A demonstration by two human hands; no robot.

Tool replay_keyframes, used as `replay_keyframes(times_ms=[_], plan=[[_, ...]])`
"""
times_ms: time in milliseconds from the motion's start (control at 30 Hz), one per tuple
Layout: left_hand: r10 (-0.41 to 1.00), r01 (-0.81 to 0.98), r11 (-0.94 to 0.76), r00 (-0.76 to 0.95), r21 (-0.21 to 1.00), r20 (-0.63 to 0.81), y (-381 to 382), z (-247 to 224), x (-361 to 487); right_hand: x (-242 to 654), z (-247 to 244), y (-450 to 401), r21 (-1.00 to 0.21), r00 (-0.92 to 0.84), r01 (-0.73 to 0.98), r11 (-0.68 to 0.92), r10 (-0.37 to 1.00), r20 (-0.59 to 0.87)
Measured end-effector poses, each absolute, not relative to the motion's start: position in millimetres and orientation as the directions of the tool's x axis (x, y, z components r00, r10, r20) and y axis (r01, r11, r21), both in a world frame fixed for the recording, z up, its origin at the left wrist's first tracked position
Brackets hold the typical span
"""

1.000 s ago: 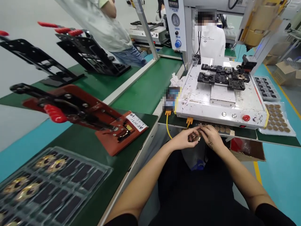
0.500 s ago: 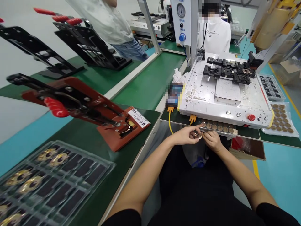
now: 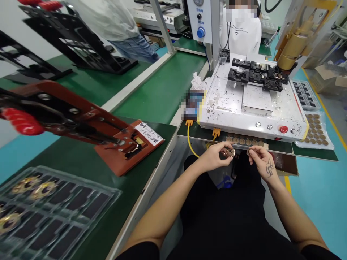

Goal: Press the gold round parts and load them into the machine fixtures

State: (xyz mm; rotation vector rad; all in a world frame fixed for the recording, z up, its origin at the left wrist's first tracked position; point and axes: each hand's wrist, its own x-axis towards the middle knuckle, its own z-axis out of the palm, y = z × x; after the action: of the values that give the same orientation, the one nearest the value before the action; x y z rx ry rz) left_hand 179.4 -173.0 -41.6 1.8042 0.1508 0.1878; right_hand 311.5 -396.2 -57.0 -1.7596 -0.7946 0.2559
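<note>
My left hand (image 3: 217, 156) is closed, thumb and fingers gripping the edge of a round gold watch case (image 3: 230, 152), its flat face turned up. To its right, apart from the case, my right hand (image 3: 261, 160) pinches with thumb and index finger; a small pale bit shows at the fingertips, too small to name. Just beyond both hands, a strip of round brown discs (image 3: 242, 141) lies along the bench edge under the front of a white machine (image 3: 225, 121). Black fixtures (image 3: 256, 75) sit on the machine's top, one with a gold ring-shaped part in it.
To the left stands a brown clamp fixture (image 3: 108, 144) with a red handle (image 3: 21, 122). A clear tray (image 3: 81, 202) holds several gold cases. Yellow cables (image 3: 189, 139) hang at the bench edge. A sheet of brown discs (image 3: 316, 130) lies right. Two people are beyond the bench.
My right hand has moved right, away from the watch case, and turned so its back shows. My left hand keeps hold of the case. The whole view has shifted slightly.
</note>
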Motion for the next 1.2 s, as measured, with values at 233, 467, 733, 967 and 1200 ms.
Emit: replay_keyframes(times_ms=[233,467,733,967,1200], plan=[[0.299,-0.012,0.458,0.944,0.889,-0.141,-213,-34,165,306,-27,-392,-0.989,0.78,-0.147,0.022,0.618,-0.102],[0.286,0.027,0.659,0.915,0.752,-0.283,-218,-11,154,303,-19,-385,-0.963,0.729,-0.266,0.04,0.662,-0.174],[0.278,-0.009,0.69,0.926,0.724,-0.254,-224,4,145,302,-7,-404,-0.947,0.635,-0.317,-0.046,0.732,-0.248],[0.266,-0.031,0.68,0.941,0.732,-0.207,-229,6,143,302,0,-409,-0.935,0.599,-0.35,-0.062,0.752,-0.274],[0.285,-0.013,0.657,0.93,0.754,-0.232,-229,5,142,302,3,-406,-0.953,0.612,-0.294,-0.08,0.75,-0.251]])
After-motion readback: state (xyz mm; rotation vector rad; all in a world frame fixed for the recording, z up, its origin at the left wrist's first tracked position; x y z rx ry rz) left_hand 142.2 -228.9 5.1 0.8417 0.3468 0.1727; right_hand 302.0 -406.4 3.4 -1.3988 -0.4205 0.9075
